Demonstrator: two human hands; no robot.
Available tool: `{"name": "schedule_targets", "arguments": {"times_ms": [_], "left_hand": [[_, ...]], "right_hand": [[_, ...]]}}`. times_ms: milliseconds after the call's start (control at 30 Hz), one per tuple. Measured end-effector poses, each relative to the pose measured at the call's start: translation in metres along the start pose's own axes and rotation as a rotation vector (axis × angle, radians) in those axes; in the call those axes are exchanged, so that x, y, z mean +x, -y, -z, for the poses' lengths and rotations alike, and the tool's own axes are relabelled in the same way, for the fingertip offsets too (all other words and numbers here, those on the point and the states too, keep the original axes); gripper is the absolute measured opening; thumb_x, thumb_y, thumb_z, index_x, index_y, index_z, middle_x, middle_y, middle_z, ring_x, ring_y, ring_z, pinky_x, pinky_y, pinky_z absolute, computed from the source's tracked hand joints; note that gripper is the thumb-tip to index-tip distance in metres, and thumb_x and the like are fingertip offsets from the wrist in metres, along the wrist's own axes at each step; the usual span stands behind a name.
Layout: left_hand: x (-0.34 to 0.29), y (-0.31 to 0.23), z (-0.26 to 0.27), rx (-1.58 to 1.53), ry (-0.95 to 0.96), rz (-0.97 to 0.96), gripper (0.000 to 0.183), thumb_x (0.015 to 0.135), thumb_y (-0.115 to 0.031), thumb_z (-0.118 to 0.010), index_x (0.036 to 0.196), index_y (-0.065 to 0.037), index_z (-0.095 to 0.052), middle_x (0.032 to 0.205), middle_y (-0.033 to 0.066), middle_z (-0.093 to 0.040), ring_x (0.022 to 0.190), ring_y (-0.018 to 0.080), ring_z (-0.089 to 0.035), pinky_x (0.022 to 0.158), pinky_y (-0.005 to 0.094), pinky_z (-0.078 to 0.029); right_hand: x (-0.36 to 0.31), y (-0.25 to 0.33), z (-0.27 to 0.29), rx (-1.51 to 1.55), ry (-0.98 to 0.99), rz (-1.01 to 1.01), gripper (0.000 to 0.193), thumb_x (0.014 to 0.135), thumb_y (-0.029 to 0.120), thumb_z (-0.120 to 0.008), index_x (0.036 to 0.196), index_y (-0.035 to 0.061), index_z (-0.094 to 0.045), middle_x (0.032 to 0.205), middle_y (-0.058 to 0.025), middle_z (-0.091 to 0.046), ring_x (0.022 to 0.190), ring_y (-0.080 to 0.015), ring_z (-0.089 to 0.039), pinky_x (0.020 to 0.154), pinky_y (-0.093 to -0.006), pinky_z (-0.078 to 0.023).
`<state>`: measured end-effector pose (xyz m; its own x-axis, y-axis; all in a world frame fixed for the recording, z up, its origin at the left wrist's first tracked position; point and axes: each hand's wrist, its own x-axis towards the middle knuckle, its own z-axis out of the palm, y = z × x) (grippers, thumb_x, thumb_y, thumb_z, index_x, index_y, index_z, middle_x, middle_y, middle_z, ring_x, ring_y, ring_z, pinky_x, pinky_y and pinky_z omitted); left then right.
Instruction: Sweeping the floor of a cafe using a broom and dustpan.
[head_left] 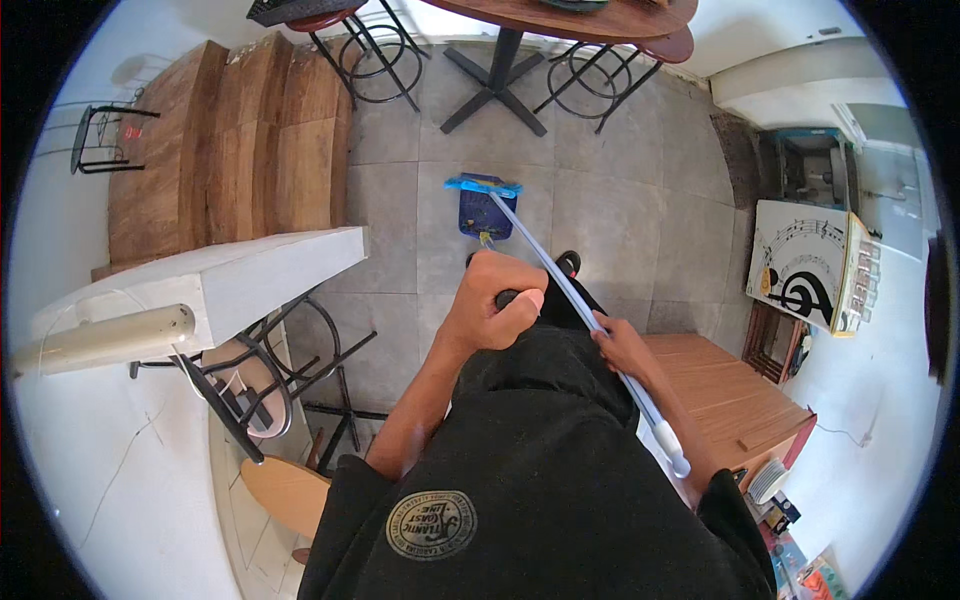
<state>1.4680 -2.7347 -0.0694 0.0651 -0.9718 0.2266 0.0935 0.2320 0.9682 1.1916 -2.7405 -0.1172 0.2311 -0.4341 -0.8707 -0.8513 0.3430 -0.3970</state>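
My left hand (492, 300) is closed in a fist around an upright handle, and its dark end (507, 298) pokes out of the grip. Beyond the fist, a dark blue long-handled dustpan (484, 214) rests on the floor with some small bits in it. My right hand (622, 348) is wrapped around the long pale blue stick of a broom (548, 262). The stick slants from beside my right forearm to the bright blue broom head (484, 186), which lies across the dustpan's far edge. My left fist hides most of the dustpan's handle.
Grey floor tiles (630, 225) surround the dustpan. A round wooden table (590, 22) and stools (380, 60) stand ahead. Wooden steps (235, 150) rise at the left, with a white ledge (285, 270) nearer. A wooden cabinet (720, 395) is close on my right.
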Motion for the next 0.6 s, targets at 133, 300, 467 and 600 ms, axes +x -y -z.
{"name": "schedule_targets", "arguments": {"times_ms": [133, 300, 467, 600], "left_hand": [[-0.002, 0.0, 0.003, 0.027, 0.058, 0.001, 0.02, 0.069, -0.015, -0.052, 0.057, -0.002, -0.042, 0.051, 0.0099, -0.036, 0.044, 0.0245, -0.038, 0.045, 0.0341, -0.03], [-0.016, -0.004, 0.0, 0.018, -0.002, 0.019, 0.024, 0.071, -0.017, -0.051, 0.056, -0.002, -0.039, 0.051, 0.0096, -0.035, 0.044, 0.0249, -0.037, 0.045, 0.0346, -0.028], [-0.04, -0.022, -0.005, 0.023, -0.18, 0.006, 0.03, 0.074, -0.022, -0.049, 0.054, -0.002, -0.036, 0.051, 0.007, -0.036, 0.043, 0.0216, -0.038, 0.044, 0.0341, -0.027], [-0.053, -0.049, -0.017, 0.042, -0.316, -0.002, 0.035, 0.075, -0.024, -0.049, 0.051, -0.003, -0.036, 0.047, 0.0046, -0.035, 0.039, 0.0185, -0.035, 0.041, 0.0323, -0.025]], "right_hand": [[-0.013, -0.001, 0.009, -0.07, -0.015, 0.022, 0.05, 0.092, 0.02, -0.048, 0.137, 0.0003, -0.04, 0.062, -0.0152, -0.056, 0.047, -0.0225, -0.057, 0.052, -0.0385, -0.048], [0.02, 0.011, 0.013, -0.208, -0.029, 0.215, 0.047, 0.091, 0.018, -0.047, 0.133, -0.0017, -0.043, 0.07, -0.024, -0.06, 0.056, -0.0327, -0.061, 0.062, -0.0437, -0.049], [0.121, 0.029, 0.005, -0.419, -0.124, 0.564, 0.041, 0.088, 0.014, -0.046, 0.125, -0.0025, -0.047, 0.087, -0.0307, -0.061, 0.082, -0.0452, -0.061, 0.075, -0.053, -0.047], [0.212, 0.069, -0.019, -0.482, -0.144, 0.556, 0.034, 0.085, 0.015, -0.05, 0.113, -0.0033, -0.053, 0.093, -0.0306, -0.062, 0.087, -0.0452, -0.061, 0.077, -0.0521, -0.048]]}}
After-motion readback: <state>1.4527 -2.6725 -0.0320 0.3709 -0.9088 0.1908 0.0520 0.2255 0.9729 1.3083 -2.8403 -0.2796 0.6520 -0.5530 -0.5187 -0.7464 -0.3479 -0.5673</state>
